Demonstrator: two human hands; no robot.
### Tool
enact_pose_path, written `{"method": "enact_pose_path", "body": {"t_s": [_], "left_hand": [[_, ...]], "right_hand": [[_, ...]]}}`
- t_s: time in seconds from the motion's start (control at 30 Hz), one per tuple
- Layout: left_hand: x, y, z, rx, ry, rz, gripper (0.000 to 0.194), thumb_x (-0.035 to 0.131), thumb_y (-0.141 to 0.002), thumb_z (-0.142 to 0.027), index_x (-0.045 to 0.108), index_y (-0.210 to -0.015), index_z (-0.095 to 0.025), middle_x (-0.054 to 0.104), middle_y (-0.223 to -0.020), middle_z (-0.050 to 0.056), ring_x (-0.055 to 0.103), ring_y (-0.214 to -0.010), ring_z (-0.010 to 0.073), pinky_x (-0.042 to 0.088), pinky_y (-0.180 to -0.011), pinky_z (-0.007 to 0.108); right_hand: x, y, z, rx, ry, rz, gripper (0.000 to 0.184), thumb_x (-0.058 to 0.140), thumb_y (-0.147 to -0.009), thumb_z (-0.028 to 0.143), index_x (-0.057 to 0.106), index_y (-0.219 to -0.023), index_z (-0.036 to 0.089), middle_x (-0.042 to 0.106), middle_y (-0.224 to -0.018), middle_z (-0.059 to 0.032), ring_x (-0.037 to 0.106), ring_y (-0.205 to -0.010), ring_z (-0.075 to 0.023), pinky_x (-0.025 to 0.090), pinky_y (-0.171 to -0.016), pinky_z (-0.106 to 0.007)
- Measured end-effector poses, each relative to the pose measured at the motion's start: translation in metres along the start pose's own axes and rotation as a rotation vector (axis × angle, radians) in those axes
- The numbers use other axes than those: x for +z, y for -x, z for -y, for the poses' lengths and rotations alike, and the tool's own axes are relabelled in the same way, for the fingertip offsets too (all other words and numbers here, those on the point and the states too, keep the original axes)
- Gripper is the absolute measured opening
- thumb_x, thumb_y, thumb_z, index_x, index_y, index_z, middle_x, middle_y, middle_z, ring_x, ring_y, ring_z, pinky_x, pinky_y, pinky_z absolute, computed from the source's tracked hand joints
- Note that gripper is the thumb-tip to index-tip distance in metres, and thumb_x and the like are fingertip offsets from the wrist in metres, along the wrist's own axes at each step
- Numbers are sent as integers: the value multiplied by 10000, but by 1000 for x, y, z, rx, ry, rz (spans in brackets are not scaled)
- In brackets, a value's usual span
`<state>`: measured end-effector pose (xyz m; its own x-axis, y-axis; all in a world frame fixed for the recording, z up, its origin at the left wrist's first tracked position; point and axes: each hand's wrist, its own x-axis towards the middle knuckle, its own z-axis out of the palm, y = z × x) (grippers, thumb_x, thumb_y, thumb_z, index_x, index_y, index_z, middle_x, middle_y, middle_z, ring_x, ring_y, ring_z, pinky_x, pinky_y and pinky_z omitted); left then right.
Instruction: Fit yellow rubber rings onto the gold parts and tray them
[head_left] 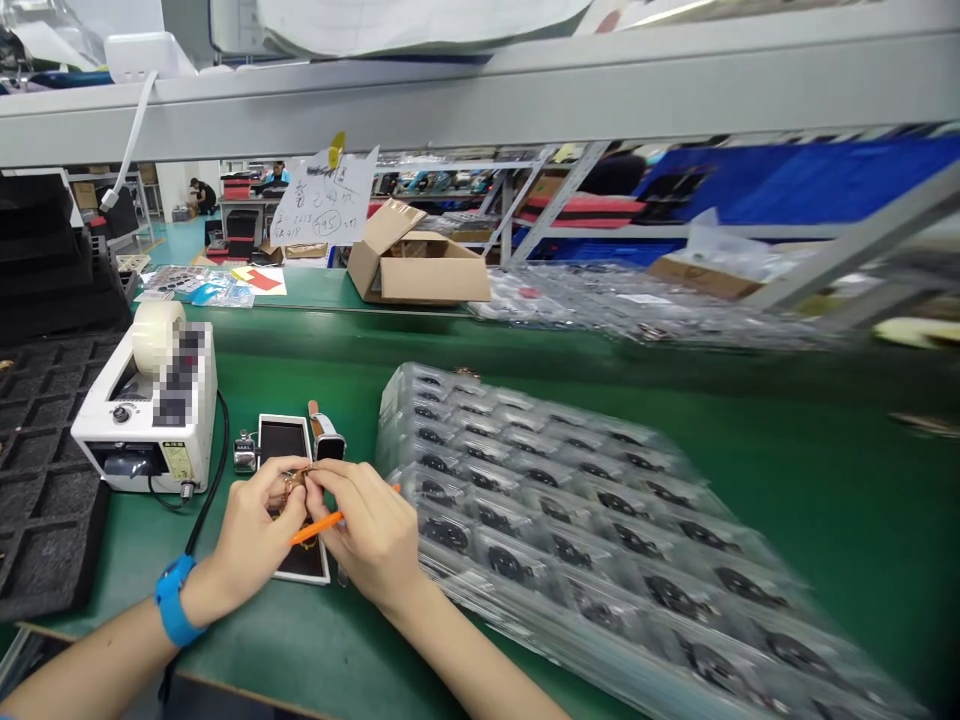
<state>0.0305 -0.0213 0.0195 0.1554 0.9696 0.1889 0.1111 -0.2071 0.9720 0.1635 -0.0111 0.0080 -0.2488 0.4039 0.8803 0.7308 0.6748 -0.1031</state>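
Over a white-rimmed tray (317,577) with a dark inside, my two hands meet. My left hand (251,540), a blue band round its wrist, pinches a small copper-coloured metal part (291,484) whose exact kind I cannot make out. The fingertips of my right hand (371,530) press at the same part from the other side. A thin orange pen-like tool (316,528) lies across the right hand, held in its fingers. Just behind the hands is a wristwatch (328,445) with a dark face, and a small metal tally counter (244,452) stands left of the tray.
A white tape dispenser (199,400) stands at left, beside black foam trays (52,500). Stacked clear plastic trays (540,475) holding dark parts fill the right side of the green bench. An open cardboard box (431,278) sits behind, under a grey shelf beam (480,105).
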Motion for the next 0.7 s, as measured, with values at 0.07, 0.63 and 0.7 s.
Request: {"method": "enact_pose_path", "body": {"t_s": [0.07, 0.63, 0.7], "left_hand": [[0, 1, 2, 8, -8, -3, 213, 528, -842, -243, 603, -1019, -150, 672, -728, 21, 641, -651, 135, 492, -586, 210], [3, 4, -1, 60, 16, -15, 204, 501, -853, -222, 598, -1013, -142, 678, -716, 21, 656, -664, 130, 496, -606, 197], [2, 4, -1, 60, 19, -12, 202, 503, -853, -225, 594, -1015, -144, 677, -727, 21, 652, -668, 128, 490, -606, 196]], "right_hand": [[0, -1, -2, -35, 11, -10, 97, 538, -835, 62, 574, -882, 139, 694, -800, -98, 577, -670, -170, 460, -593, -270], [-2, -1, -1, -81, 10, -112, 119, 560, -825, 62, 576, -918, 134, 694, -797, -107, 577, -653, -168, 464, -581, -268], [-2, 0, -1, -68, 10, -116, 122, 565, -823, 64, 572, -919, 138, 695, -797, -105, 581, -656, -169, 467, -578, -269]]}}
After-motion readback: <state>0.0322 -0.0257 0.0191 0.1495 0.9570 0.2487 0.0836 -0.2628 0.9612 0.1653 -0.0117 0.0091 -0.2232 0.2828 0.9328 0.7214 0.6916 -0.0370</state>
